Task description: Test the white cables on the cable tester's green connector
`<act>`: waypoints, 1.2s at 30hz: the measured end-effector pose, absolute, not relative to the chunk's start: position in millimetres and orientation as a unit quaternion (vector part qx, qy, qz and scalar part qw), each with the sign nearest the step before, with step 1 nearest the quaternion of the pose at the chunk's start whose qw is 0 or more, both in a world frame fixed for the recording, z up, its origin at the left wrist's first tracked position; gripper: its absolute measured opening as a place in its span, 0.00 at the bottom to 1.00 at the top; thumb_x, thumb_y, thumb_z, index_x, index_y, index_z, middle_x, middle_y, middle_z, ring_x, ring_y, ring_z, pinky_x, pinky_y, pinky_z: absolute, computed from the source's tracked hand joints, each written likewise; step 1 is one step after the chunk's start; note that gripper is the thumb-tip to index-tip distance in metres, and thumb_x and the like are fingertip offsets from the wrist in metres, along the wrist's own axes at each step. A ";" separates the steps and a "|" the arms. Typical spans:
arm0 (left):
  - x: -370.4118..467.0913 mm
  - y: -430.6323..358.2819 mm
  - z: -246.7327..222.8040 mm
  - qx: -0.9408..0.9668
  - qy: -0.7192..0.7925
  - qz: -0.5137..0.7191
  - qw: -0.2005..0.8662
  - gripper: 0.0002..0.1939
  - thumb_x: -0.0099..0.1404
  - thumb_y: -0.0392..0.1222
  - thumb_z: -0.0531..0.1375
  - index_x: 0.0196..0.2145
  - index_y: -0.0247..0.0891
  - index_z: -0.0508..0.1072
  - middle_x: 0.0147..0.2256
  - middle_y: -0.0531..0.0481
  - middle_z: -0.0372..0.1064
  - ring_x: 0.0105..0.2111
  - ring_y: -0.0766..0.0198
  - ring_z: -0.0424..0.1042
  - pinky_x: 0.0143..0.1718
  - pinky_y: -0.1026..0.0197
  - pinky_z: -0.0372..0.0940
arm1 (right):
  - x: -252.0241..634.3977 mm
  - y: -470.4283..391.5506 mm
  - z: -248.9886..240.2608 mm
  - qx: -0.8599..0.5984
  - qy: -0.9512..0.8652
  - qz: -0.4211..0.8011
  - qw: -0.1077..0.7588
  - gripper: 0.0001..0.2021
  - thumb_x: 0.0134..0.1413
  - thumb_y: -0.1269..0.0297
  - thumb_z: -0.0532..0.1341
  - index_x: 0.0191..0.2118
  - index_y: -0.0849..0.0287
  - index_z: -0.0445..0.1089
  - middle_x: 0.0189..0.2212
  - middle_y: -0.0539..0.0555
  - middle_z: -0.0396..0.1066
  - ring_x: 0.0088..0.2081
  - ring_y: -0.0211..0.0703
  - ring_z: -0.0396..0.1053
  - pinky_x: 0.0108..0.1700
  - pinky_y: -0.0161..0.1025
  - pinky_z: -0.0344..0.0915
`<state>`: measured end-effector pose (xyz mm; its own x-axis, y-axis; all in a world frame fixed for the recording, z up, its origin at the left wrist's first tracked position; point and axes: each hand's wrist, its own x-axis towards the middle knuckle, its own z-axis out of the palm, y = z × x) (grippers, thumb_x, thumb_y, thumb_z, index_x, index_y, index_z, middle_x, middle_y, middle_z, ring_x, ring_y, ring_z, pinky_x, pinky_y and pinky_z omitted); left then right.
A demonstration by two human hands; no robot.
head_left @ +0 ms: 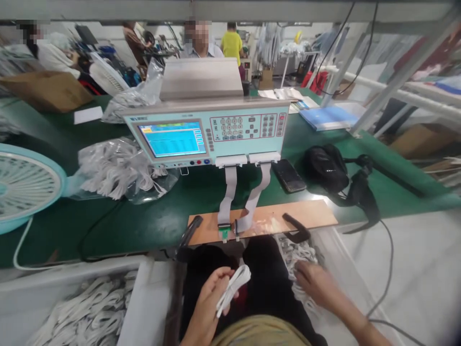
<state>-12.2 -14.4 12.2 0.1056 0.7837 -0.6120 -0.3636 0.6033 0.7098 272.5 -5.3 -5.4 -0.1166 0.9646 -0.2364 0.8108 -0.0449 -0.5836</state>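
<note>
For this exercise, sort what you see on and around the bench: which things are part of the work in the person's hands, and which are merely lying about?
In use:
left hand holding a coiled white cable
right hand in the pile of white cables
tester with ribbon leads
wooden board

Lying about:
phone
black bag
fan
blue book

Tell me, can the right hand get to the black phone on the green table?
Probably yes. The right hand is down in the white cables, and only the low wooden board lies between it and the black phone.

White coiled cable [233, 287] held above lap.
</note>
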 end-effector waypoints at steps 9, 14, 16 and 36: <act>6.9 -14.4 16.1 0.216 0.537 0.381 0.721 0.19 0.56 0.56 0.59 0.34 0.35 0.72 0.22 0.52 0.68 0.19 0.69 0.62 0.17 0.69 0.55 | 188.5 -7.7 30.7 -0.478 -0.778 0.314 0.259 0.18 0.53 0.67 0.59 0.51 0.55 0.61 0.47 0.58 0.63 0.47 0.48 0.61 0.49 0.46 0.60; 12.2 -15.9 28.6 0.310 0.594 0.384 0.635 0.20 0.58 0.58 0.56 0.31 0.37 0.74 0.30 0.48 0.71 0.32 0.61 0.69 0.27 0.66 0.63 | 154.9 -3.9 34.0 -0.371 -0.866 0.234 0.240 0.06 0.58 0.66 0.56 0.41 0.55 0.68 0.37 0.53 0.70 0.37 0.43 0.62 0.41 0.43 0.59; 11.6 -15.9 32.0 0.327 0.602 0.364 0.632 0.22 0.59 0.60 0.53 0.34 0.39 0.73 0.31 0.49 0.70 0.27 0.63 0.68 0.23 0.66 0.62 | 153.7 -2.9 28.4 -0.353 -0.880 0.216 0.235 0.06 0.59 0.67 0.54 0.38 0.58 0.68 0.31 0.52 0.70 0.33 0.42 0.62 0.36 0.40 0.59; -3.1 12.6 32.1 0.520 0.579 0.388 0.493 0.05 0.56 0.41 0.61 0.32 0.40 0.73 0.30 0.49 0.69 0.29 0.61 0.68 0.30 0.64 0.63 | 143.9 37.5 13.5 -0.491 -0.728 0.273 0.393 0.05 0.57 0.69 0.50 0.33 0.58 0.62 0.27 0.51 0.64 0.30 0.41 0.60 0.35 0.39 0.56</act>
<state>-3.1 12.6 32.1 0.0278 0.9856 -0.1671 0.2198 0.1570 0.9628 143.9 37.5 13.5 -0.2089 0.9295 0.3041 0.4994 0.3687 -0.7840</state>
